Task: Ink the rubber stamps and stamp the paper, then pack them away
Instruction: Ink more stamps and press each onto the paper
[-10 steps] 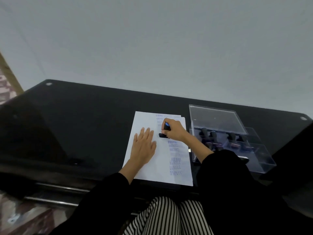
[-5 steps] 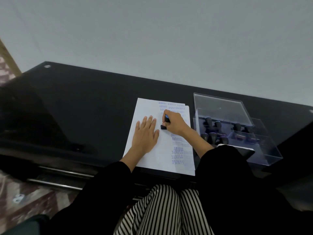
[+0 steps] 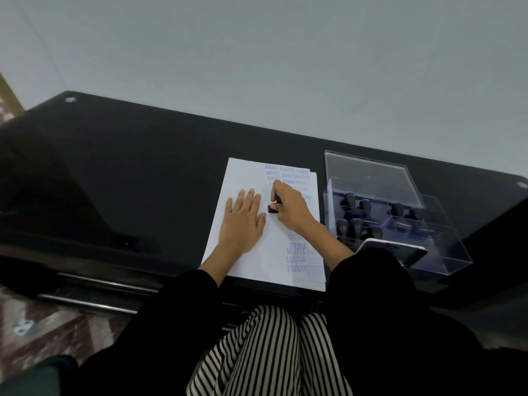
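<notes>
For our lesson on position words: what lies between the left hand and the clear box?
The right hand, holding a stamp on the paper, lies between the left hand and the box, as the head view shows.

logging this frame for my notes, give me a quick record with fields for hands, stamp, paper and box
left hand: flat on the paper, fingers straight
right hand: grips a black stamp
stamp contact: base down on the paper
paper: white sheets on the black table, blue prints along the right side
box: clear box right of the paper, more stamps standing inside
</notes>
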Tool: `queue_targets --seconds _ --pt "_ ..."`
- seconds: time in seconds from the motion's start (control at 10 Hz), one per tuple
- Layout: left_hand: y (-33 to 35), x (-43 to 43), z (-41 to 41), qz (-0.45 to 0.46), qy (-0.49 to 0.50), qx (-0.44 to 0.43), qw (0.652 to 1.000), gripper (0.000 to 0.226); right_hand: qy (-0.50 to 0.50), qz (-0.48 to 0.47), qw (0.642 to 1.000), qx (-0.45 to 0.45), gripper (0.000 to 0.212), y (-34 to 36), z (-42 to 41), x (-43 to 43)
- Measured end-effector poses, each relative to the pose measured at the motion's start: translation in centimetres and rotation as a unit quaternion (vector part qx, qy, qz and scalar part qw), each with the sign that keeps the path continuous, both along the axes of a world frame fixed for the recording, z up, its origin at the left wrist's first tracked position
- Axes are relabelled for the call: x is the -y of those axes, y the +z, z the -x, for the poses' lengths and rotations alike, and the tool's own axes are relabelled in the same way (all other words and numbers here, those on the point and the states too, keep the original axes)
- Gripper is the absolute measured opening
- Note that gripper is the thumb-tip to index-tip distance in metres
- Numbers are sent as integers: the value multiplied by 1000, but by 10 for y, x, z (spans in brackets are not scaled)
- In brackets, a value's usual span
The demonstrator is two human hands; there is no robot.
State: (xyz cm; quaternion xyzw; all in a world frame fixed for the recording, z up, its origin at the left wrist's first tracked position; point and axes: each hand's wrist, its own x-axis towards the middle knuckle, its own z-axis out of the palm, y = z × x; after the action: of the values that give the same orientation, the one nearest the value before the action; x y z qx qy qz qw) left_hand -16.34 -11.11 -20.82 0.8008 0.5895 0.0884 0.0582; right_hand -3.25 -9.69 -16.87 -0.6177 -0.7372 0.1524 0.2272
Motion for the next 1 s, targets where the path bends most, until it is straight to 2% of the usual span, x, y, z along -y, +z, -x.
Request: queue_targets --seconds 1.0 --pt "-1 0 -1 1 0 -1 1000 53 -4 -10 1000 -22 22 -3 1 3"
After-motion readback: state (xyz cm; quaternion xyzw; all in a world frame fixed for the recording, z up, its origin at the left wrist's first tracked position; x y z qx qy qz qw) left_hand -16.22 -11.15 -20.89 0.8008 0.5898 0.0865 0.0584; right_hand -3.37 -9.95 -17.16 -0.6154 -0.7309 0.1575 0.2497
